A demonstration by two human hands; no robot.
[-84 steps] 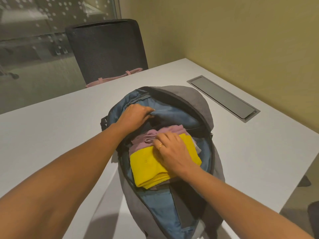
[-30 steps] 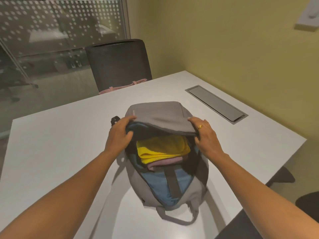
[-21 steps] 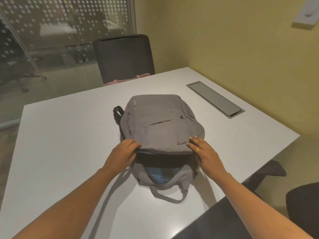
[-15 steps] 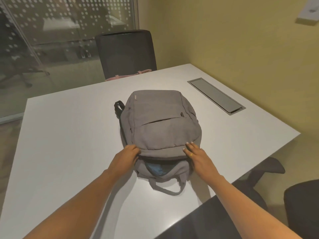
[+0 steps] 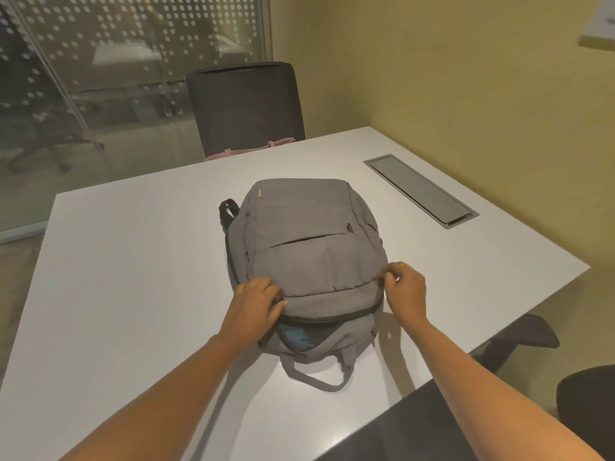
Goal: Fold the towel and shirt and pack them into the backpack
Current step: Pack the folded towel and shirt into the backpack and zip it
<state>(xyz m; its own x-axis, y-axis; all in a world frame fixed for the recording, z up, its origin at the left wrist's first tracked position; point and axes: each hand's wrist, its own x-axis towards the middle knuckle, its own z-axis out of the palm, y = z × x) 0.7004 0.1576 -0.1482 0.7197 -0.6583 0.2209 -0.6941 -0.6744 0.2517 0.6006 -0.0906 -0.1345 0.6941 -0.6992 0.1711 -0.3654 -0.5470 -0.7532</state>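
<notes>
Backpack [image 5: 309, 254] at the table's [image 5: 133, 261] near edge (soft, likely floppy; hold the flap rim): left hand [image 5: 258, 306] grips flap, right hand [image 5: 404, 287] pinches its side.

The backpack [image 5: 309, 247] hides its own inside behind its grey front; only a sliver of blue lining [image 5: 299, 337] shows at its 6 o'clock. Whether the right hand [image 5: 407, 291] at its 3 o'clock pinches a zip pull or cloth is too small to tell. The label [image 5: 259, 193] at 11 o'clock is unreadable. The bottom edge cuts off the left forearm [image 5: 149, 404] and the right forearm [image 5: 482, 387].

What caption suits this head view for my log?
Left hand and right hand grip the grey backpack on a white table; blue lining shows at its opening.
</notes>
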